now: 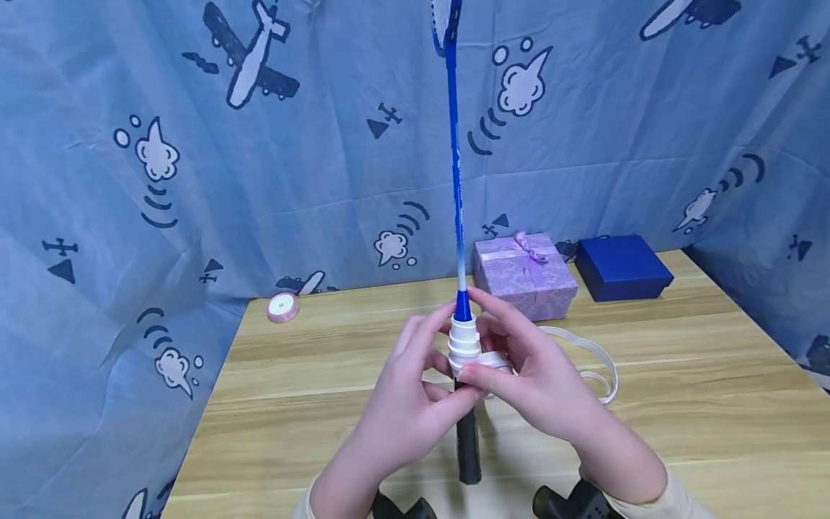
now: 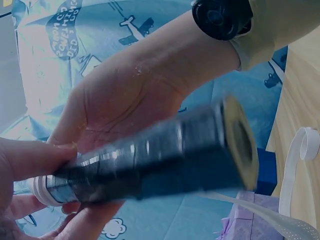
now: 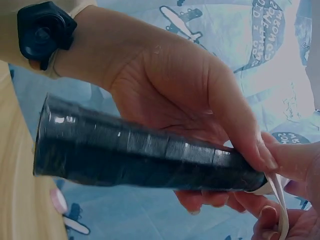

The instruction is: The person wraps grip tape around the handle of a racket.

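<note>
A badminton racket (image 1: 458, 173) stands nearly upright, its blue shaft up and its black handle (image 1: 468, 447) pointing down. White grip tape (image 1: 463, 339) is wound in several turns round the top of the handle. My left hand (image 1: 405, 404) grips the racket at this wound part from the left. From the right, my right hand (image 1: 534, 364) pinches the tape against the handle, thumb in front. The loose tape (image 1: 599, 353) trails behind the right hand in a curl; perforations show on its tail (image 2: 280, 220). The handle's butt end (image 2: 242, 142) faces the left wrist camera.
On the wooden table (image 1: 311, 432), a purple gift box (image 1: 525, 285) with a bow stands behind the right hand, with a dark blue box (image 1: 624, 267) to its right. A pink ribbon spool (image 1: 282, 308) lies at the back left. A blue curtain (image 1: 324, 144) hangs behind.
</note>
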`<state>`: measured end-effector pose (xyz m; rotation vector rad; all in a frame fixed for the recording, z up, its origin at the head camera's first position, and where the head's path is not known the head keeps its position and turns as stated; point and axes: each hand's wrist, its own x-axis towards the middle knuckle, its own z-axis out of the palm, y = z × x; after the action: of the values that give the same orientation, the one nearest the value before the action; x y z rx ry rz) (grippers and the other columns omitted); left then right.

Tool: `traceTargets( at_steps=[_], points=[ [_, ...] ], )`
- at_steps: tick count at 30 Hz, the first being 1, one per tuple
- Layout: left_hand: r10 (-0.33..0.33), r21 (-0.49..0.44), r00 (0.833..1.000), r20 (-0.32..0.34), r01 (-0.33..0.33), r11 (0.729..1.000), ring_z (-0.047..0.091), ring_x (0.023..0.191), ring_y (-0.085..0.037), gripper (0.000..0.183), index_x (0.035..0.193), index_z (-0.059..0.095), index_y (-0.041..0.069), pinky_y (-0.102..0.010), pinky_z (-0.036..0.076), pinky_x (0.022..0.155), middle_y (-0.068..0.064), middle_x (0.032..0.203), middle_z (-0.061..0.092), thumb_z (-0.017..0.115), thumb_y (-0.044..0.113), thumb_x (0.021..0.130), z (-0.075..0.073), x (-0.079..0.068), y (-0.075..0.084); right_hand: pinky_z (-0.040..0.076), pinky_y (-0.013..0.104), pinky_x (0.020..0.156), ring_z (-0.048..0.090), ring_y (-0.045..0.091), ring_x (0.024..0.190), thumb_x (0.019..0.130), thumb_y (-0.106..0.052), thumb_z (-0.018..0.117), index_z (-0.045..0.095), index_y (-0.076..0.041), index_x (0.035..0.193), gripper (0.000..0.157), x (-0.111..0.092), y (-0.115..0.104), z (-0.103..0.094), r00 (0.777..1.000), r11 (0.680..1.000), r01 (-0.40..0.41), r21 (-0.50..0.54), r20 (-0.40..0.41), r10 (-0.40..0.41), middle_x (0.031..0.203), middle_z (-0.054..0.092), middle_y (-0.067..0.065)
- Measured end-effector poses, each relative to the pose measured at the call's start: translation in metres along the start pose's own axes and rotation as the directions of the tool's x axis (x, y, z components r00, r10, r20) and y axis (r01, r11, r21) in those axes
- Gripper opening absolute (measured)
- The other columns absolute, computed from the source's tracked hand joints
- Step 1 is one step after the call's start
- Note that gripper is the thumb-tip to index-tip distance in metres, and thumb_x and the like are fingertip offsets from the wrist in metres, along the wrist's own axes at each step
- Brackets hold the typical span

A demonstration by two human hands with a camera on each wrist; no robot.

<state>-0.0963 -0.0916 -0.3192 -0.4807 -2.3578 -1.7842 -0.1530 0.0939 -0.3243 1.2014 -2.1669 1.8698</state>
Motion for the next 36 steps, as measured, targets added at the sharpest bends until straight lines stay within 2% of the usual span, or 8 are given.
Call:
traceTargets(
  at_steps=[5, 9, 15, 20, 23, 29, 32, 36],
  points=[
    [-0.018, -0.152, 0.997, 0.073, 0.029, 0.988, 0.066, 0.089, -0.017, 0.090, 0.156, 0.039, 0.038, -0.038, 0.065, 0.059, -0.002, 0.136, 0.046, 0.079, -0.003, 0.087, -0.002, 0.001, -0.001, 0.056, 0.023, 0.071, 0.062, 0.015, 0.091, 0.088, 0.013, 0.072, 0.036, -0.009, 0.160, 0.083, 0.000, 0.003, -0.005, 0.997, 0.997, 0.060, 0.046, 0.053, -0.062, 0.111, 0.065, 0.013],
    [0.038, -0.322, 0.990, 0.134, 0.007, 0.947, 0.070, 0.101, -0.021, 0.091, 0.158, 0.037, 0.031, -0.043, 0.066, 0.067, -0.008, 0.142, 0.041, 0.074, -0.011, 0.087, -0.004, 0.002, -0.004, 0.058, 0.023, 0.079, 0.065, 0.016, 0.100, 0.089, 0.017, 0.068, 0.031, -0.002, 0.160, 0.083, 0.001, 0.006, -0.008, 0.984, 0.981, 0.118, 0.154, 0.118, -0.137, 0.115, 0.066, 0.012],
    [0.187, -0.512, 0.967, 0.174, -0.073, 0.856, 0.065, 0.109, -0.029, 0.086, 0.161, 0.030, 0.012, -0.051, 0.065, 0.074, -0.020, 0.151, 0.032, 0.066, -0.019, 0.089, -0.005, 0.006, -0.011, 0.063, 0.030, 0.085, 0.068, 0.019, 0.109, 0.092, 0.018, 0.062, 0.029, 0.000, 0.160, 0.078, 0.002, 0.003, -0.013, 0.984, 0.960, 0.020, 0.280, 0.166, -0.069, 0.121, 0.066, 0.008],
    [0.207, -0.558, 0.958, 0.197, -0.064, 0.827, 0.062, 0.107, -0.027, 0.083, 0.160, 0.029, 0.010, -0.052, 0.065, 0.077, -0.025, 0.146, 0.033, 0.063, -0.018, 0.090, -0.005, 0.008, -0.013, 0.063, 0.031, 0.084, 0.068, 0.022, 0.106, 0.092, 0.021, 0.059, 0.027, 0.006, 0.158, 0.075, 0.003, 0.001, -0.014, 0.983, 0.940, 0.027, 0.340, 0.164, -0.088, 0.122, 0.064, 0.008],
    [0.182, -0.527, 0.963, 0.199, -0.051, 0.848, 0.062, 0.107, -0.026, 0.083, 0.160, 0.030, 0.013, -0.050, 0.065, 0.079, -0.023, 0.146, 0.033, 0.063, -0.017, 0.090, -0.005, 0.007, -0.011, 0.062, 0.030, 0.082, 0.068, 0.022, 0.103, 0.092, 0.020, 0.059, 0.029, 0.005, 0.158, 0.074, 0.003, 0.000, -0.014, 0.986, 0.945, 0.019, 0.325, 0.151, -0.072, 0.120, 0.064, 0.008],
    [-0.010, -0.260, 0.992, 0.130, 0.044, 0.965, 0.066, 0.089, -0.018, 0.087, 0.157, 0.036, 0.036, -0.038, 0.066, 0.063, -0.006, 0.145, 0.043, 0.077, 0.000, 0.089, -0.007, 0.004, -0.004, 0.060, 0.028, 0.089, 0.067, 0.022, 0.106, 0.091, 0.019, 0.063, 0.034, 0.001, 0.156, 0.074, 0.003, -0.001, -0.010, 0.993, 0.962, -0.012, 0.273, 0.117, -0.021, 0.120, 0.063, 0.013],
    [-0.066, -0.203, 0.992, 0.106, 0.087, 0.975, 0.066, 0.081, -0.017, 0.089, 0.156, 0.036, 0.041, -0.040, 0.065, 0.058, -0.004, 0.143, 0.044, 0.080, 0.004, 0.087, -0.006, 0.003, -0.002, 0.058, 0.027, 0.091, 0.065, 0.022, 0.107, 0.091, 0.017, 0.065, 0.038, 0.000, 0.154, 0.071, 0.004, 0.001, -0.008, 0.995, 0.963, -0.022, 0.267, 0.101, -0.005, 0.118, 0.062, 0.016],
    [-0.064, -0.188, 0.995, 0.078, 0.078, 0.979, 0.065, 0.078, -0.016, 0.089, 0.156, 0.037, 0.038, -0.035, 0.064, 0.055, -0.003, 0.144, 0.043, 0.079, 0.000, 0.087, -0.005, 0.003, -0.003, 0.058, 0.024, 0.088, 0.062, 0.023, 0.103, 0.093, 0.013, 0.065, 0.043, -0.001, 0.150, 0.063, 0.004, 0.003, -0.005, 0.996, 0.956, -0.029, 0.293, 0.091, 0.002, 0.119, 0.061, 0.016]
  ],
)
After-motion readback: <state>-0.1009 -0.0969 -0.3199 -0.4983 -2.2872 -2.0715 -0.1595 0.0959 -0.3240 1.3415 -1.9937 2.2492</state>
